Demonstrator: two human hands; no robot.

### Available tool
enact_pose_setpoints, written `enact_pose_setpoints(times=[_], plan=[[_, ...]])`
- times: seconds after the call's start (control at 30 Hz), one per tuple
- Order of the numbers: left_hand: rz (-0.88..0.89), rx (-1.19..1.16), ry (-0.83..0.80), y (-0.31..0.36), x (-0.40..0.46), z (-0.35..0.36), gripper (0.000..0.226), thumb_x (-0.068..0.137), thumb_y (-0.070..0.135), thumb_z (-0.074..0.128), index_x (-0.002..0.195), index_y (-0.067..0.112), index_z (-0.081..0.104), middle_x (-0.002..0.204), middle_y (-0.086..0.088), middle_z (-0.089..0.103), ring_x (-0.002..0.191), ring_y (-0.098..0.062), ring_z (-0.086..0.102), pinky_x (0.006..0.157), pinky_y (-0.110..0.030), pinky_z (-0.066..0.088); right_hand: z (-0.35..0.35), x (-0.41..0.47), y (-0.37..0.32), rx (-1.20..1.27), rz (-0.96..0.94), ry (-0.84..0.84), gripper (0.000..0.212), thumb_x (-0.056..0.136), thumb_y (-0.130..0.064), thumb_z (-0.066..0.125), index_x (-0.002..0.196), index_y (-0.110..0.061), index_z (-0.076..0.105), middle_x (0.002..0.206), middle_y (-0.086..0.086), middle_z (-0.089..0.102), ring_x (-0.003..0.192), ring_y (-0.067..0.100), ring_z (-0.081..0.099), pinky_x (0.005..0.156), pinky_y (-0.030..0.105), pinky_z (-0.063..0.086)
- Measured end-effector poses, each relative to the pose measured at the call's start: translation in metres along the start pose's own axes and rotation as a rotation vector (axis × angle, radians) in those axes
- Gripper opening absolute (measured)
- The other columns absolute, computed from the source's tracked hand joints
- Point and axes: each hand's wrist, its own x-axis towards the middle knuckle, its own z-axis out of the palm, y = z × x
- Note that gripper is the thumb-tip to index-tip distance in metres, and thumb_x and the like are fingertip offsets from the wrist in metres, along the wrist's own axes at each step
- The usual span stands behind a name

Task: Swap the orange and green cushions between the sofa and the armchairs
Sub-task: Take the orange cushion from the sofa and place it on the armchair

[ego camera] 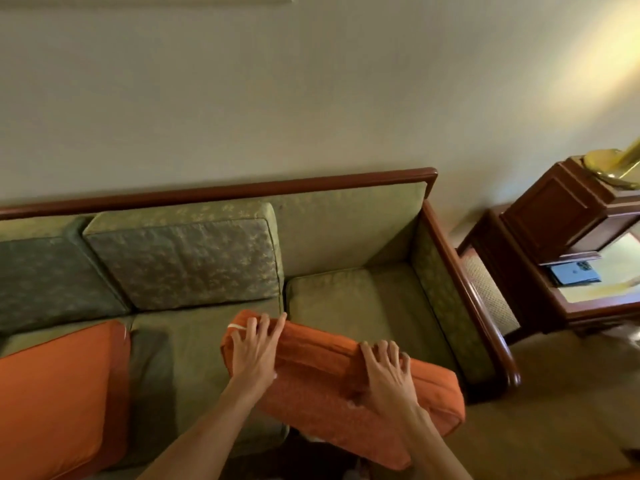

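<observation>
Two hands, left hand (254,346) and right hand (388,370), grip an orange cushion (332,386) with curled fingers over the green sofa (346,296).

two bare forearms, no sleeves at the wrists; left hand (254,348) and right hand (388,370) slender-fingered.

A wood-framed green sofa (349,216) stands against the wall, two patterned green back cushions (187,254) upright at its left and middle places. One orange cushion (59,400) lies on the left seat; a second orange cushion (332,393) sits at the front edge of the seat, overhanging it.
</observation>
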Motion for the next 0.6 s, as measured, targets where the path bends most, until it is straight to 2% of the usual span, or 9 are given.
enact_pose_setpoints(times=[0.03,0.1,0.17,0.27,0.37,0.47,0.53,0.6], plan=[[-0.012,0.030,-0.028,0.000,0.004,-0.005,0.120,0.072,0.048,0.083,0.158,0.030,0.000,0.161,-0.007,0.017,0.144,-0.035,0.017,0.112,-0.058,0.029,0.000,-0.001,0.006,-0.030,0.027,-0.060,0.122,0.061,-0.068,0.077,0.154,-0.020,0.013,0.151,0.013,0.024,0.144,0.039,0.015,0.115,0.054,0.014],[-0.027,0.038,-0.060,0.004,0.008,-0.010,0.117,0.069,0.051,0.084,0.157,0.032,0.009,0.159,-0.004,0.021,0.144,-0.035,0.016,0.111,-0.059,0.031,-0.001,-0.004,0.020,-0.047,0.069,-0.094,0.127,0.059,-0.065,0.081,0.154,-0.017,0.010,0.152,0.012,0.026,0.143,0.036,0.022,0.115,0.054,0.015],[-0.020,-0.005,-0.057,0.007,0.009,-0.011,0.114,0.067,0.053,0.085,0.156,0.033,0.017,0.159,-0.002,0.024,0.145,-0.036,0.015,0.111,-0.060,0.029,-0.008,-0.004,0.029,-0.042,0.054,-0.076,0.120,0.059,-0.063,0.081,0.150,-0.015,0.020,0.147,0.007,0.036,0.136,0.030,0.034,0.111,0.053,0.023],[0.020,-0.038,0.000,0.001,0.014,-0.021,0.105,0.065,0.052,0.085,0.153,0.032,0.031,0.158,-0.002,0.031,0.145,-0.033,0.021,0.112,-0.054,0.027,-0.025,0.000,0.030,-0.027,0.006,-0.037,0.103,0.059,-0.060,0.083,0.137,-0.014,0.035,0.139,0.003,0.046,0.130,0.026,0.041,0.102,0.053,0.030],[0.024,-0.033,0.037,-0.015,0.024,-0.047,0.103,0.066,0.055,0.084,0.152,0.033,0.031,0.158,0.001,0.031,0.146,-0.030,0.020,0.112,-0.049,0.021,-0.048,0.008,0.023,-0.026,-0.025,0.030,0.098,0.059,-0.060,0.082,0.133,-0.013,0.039,0.135,0.003,0.049,0.127,0.026,0.043,0.100,0.053,0.032],[-0.011,-0.032,0.087,-0.035,0.026,-0.057,0.105,0.061,0.057,0.086,0.149,0.033,0.035,0.154,0.001,0.036,0.143,-0.028,0.025,0.110,-0.047,0.025,-0.067,0.016,0.011,-0.032,-0.066,0.117,0.094,0.061,-0.062,0.080,0.133,-0.016,0.040,0.135,0.001,0.049,0.126,0.025,0.042,0.101,0.053,0.031],[-0.050,-0.064,0.143,-0.049,0.025,-0.045,0.105,0.053,0.056,0.090,0.145,0.033,0.044,0.147,-0.001,0.043,0.135,-0.028,0.029,0.108,-0.047,0.029,-0.069,0.022,0.002,-0.027,-0.075,0.150,0.094,0.063,-0.064,0.077,0.135,-0.018,0.039,0.134,0.001,0.047,0.126,0.025,0.042,0.105,0.053,0.031],[-0.049,-0.082,0.100,-0.062,0.027,-0.028,0.105,0.059,0.056,0.087,0.149,0.033,0.038,0.151,-0.004,0.037,0.138,-0.030,0.025,0.112,-0.048,0.027,-0.059,0.030,-0.008,-0.015,-0.060,0.128,0.096,0.067,-0.065,0.071,0.141,-0.018,0.034,0.137,0.004,0.044,0.129,0.028,0.040,0.109,0.051,0.028]])
